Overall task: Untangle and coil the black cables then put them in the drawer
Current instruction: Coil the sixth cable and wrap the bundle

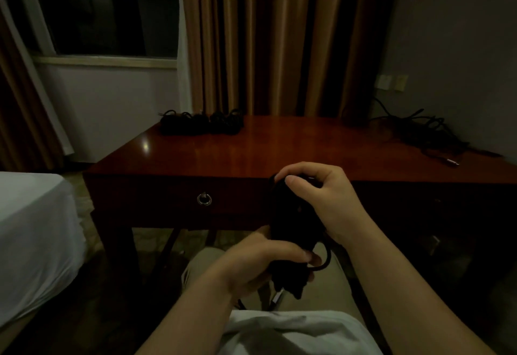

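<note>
Your left hand (263,259) grips the lower end of a black cable bundle (285,220), fingers curled round it; your right hand (316,195) pinches the top, thumb pressed on the coil. It stands roughly upright between both hands, just near of the desk (251,147) edge, a loose loop hanging at its lower right. The drawer (173,200), shut, lies left of it, so your left hand is nearer its ring pull (204,199). Coiled cables (200,122) sit far left; a tangled pile (419,130), seemingly unsorted, far right.
</note>
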{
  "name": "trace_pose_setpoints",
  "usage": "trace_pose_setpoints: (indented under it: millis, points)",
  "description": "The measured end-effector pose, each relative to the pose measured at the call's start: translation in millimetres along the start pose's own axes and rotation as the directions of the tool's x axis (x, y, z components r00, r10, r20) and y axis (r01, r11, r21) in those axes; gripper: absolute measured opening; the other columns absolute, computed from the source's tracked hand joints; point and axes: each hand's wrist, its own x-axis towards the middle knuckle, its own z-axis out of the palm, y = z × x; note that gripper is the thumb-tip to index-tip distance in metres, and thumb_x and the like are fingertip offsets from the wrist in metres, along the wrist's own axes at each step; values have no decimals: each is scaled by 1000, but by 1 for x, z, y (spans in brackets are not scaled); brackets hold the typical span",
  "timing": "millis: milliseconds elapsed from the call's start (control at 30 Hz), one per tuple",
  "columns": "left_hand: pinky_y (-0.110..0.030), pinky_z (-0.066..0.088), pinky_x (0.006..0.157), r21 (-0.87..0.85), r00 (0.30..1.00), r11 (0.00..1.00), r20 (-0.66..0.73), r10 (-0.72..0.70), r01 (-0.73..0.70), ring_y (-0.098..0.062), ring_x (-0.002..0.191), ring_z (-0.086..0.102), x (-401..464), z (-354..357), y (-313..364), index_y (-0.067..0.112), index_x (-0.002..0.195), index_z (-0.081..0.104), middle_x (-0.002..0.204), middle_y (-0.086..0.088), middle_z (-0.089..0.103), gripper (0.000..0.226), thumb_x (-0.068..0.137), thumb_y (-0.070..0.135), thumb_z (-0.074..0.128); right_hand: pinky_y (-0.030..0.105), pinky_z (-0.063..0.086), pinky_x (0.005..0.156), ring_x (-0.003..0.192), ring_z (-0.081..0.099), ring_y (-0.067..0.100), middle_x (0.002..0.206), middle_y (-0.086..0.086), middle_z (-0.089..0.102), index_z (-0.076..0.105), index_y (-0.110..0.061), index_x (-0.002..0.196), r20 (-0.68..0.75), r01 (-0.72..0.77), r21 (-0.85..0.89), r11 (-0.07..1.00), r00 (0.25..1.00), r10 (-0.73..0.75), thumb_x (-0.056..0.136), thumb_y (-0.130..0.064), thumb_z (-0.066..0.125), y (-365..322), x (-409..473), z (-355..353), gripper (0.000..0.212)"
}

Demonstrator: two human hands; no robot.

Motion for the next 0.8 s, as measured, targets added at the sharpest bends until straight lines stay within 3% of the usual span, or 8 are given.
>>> trace_pose_setpoints:
  millis: [100,200,300,467,567,633,700,800]
  points:
    - [-22,48,53,91,987,996,-154,40,-26,-10,63,64,3,4,1,8,90,65,71,0,65,33,57,7,62,24,54,68,88,63,10,95,-7,64,63,-26,96,-59,-12,21,1000,998,13,89,-18,59,2,2,-4,11]
    - [-26,48,56,195,940,981,-337,47,21,-15,66,63,5,-5,2,6,91,61,76,-5,63,30,62,7,68,29,47,88,106,54,9,119,-11,50,42,-36,125,83,-218,-69,974,971,223,82,-53,47,10,-1,-9,46]
    - [-29,44,59,395,867,913,-486,113,102,-18,65,57,9,-29,5,10,75,57,71,-5,56,13,75,1,66,25,49,76,76,61,5,91,-5,63,62,-31,100,118,-331,-187,925,927,356,77,-64,36,4,-10,-15,47]
    - [-26,34,54,874,856,348,-439,272,338,-12,68,51,9,-52,2,25,75,46,74,6,51,17,83,17,58,19,44,54,59,55,10,72,1,62,64,-25,73,280,54,-630,775,947,161,88,-36,58,-24,-9,-25,19]
    - [-29,44,63,989,957,-9,-139,256,146,-14,83,57,0,-35,7,31,90,47,83,11,52,13,85,24,58,17,42,53,57,52,7,67,-6,58,63,-25,72,344,152,-624,767,934,95,86,-34,60,-40,10,-25,17]
    - [-28,49,68,1000,972,2,24,235,-25,-9,80,56,-10,-23,18,30,87,49,83,11,54,14,84,25,62,15,36,48,50,45,5,57,-8,52,63,-23,67,318,89,-547,832,942,108,84,-35,62,-34,26,-35,21]
    - [-27,51,72,976,958,176,75,278,-128,-7,80,57,-20,-17,34,31,87,54,86,10,57,19,81,20,68,16,33,50,51,42,8,53,-8,46,61,-21,62,281,-69,-380,922,942,186,83,-34,60,-14,33,-44,25]
    - [-34,54,75,903,908,405,-43,416,-143,-11,83,60,-20,-24,52,24,99,58,92,8,62,27,80,11,72,19,27,46,47,34,9,54,-4,40,60,-22,58,273,-303,37,952,920,282,91,-21,48,22,22,-41,35]
